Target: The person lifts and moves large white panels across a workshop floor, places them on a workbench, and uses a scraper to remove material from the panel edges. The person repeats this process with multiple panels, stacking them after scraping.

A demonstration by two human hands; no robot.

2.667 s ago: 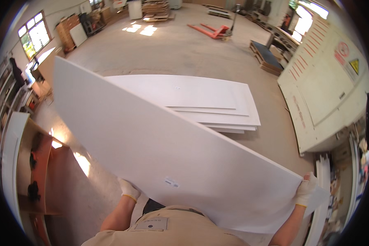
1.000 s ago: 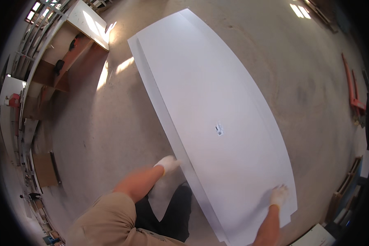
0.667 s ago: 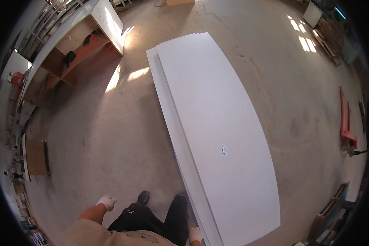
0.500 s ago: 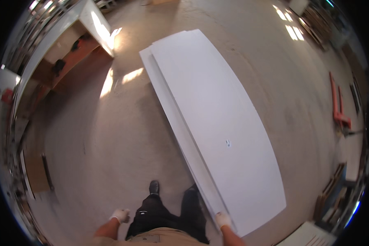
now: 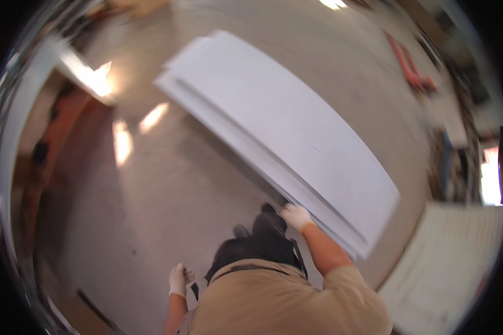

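Note:
A stack of long white panels (image 5: 285,123) slants across the view from upper left to lower right. The top panel is set back, so a strip of the one beneath shows along the near long side. My right hand (image 5: 297,216), in a white glove, is at that near edge towards the right end. Its fingers are blurred, and whether they touch or grip the edge cannot be told. Low on the left, my left hand (image 5: 180,279), gloved too, hangs beside my body away from the panels. Its fingers are slightly bent and apart, with nothing visible in them.
At the left stands a white-framed unit with a reddish-brown board (image 5: 67,134) inside. A red pallet jack (image 5: 411,64) is on the floor at upper right. A pale, flat surface (image 5: 447,262) lies at lower right, with stacked boards (image 5: 444,167) beyond it.
The view has swung, so the panels now slant more and the pallet jack sits higher. My right hand has gone from the stack's near right corner to farther along its near edge.

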